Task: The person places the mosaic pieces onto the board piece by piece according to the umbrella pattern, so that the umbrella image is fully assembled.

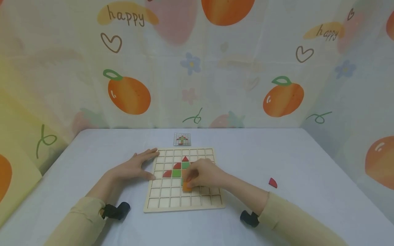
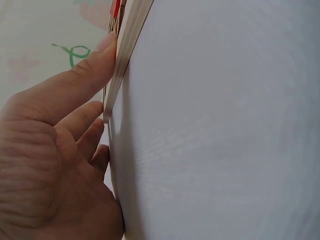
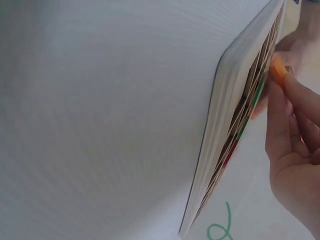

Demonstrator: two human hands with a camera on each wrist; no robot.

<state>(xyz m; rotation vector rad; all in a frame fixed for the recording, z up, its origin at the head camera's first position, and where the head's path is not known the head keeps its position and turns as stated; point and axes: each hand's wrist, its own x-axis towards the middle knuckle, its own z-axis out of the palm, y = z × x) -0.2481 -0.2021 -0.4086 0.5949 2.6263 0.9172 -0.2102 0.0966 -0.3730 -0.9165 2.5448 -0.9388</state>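
Note:
A wooden grid board (image 1: 166, 202) lies on the table. Between thumb and fingers my right hand (image 1: 206, 173) pinches an orange block (image 1: 186, 188) over the board's lower middle; the orange block (image 3: 278, 69) shows at the fingertips in the right wrist view. In the grid sit a red triangle (image 1: 185, 159), red quarter-round pieces (image 1: 167, 174) and green squares (image 1: 176, 173). The right hand hides some cells. My left hand (image 1: 132, 166) touches the board's left edge with fingers extended; in the left wrist view its thumb (image 2: 90, 72) rests against the wooden side.
Behind the board lies a small pattern card (image 1: 182, 139) showing a gridded coloured figure. A loose red quarter-round piece (image 1: 273, 182) is on the white table (image 1: 307, 218) to the right. A printed fabric curtain (image 1: 234, 78) hangs behind the table.

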